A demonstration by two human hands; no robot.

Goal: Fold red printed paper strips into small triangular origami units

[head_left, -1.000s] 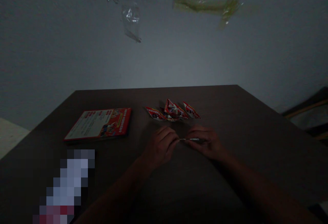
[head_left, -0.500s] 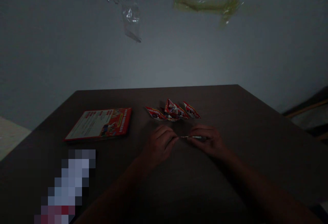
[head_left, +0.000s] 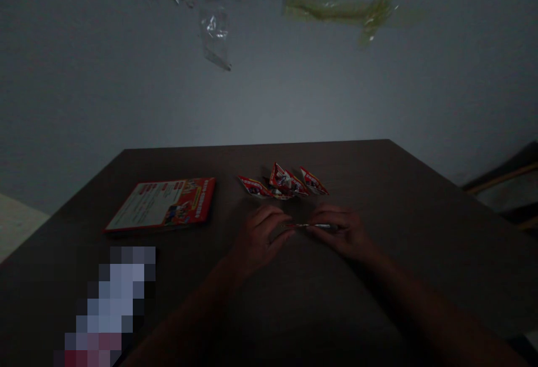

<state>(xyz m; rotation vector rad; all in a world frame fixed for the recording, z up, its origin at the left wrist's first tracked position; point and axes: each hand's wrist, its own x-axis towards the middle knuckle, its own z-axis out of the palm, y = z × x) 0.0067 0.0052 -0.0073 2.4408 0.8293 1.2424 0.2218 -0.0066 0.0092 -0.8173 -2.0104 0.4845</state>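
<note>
Pressing down with a loosely open left hand [head_left: 260,235], fingertips laid on the left end of a flattened paper piece [head_left: 309,225]. Curling the right hand [head_left: 342,232] over the other end, too dark to tell whether pinching or merely pinning. Working flat against the dark tabletop [head_left: 420,215], about midway between its left and right edges and somewhat nearer the far edge than the near one.

Probably best handled like this: pin one end firmly with the right hand, then draw the left fingertips along the crease from the middle outward, using the hard surface as backing. Line up the paper's edges before bearing down, since thin printed paper likely takes a crooked crease for good. Go slowly in this poor light and feel for the edge rather than trusting the eye. Mind the knuckles near the red printed folded paper shapes [head_left: 286,183], clustered just beyond the hands toward the far edge and seemingly light enough to scatter.

Further out: a red printed booklet [head_left: 163,203] lying flat toward the left edge, well apart from the hands. Beyond the far edge, yellowish tape [head_left: 336,8] and a scrap of clear plastic [head_left: 215,31] stuck on the grey wall.
</note>
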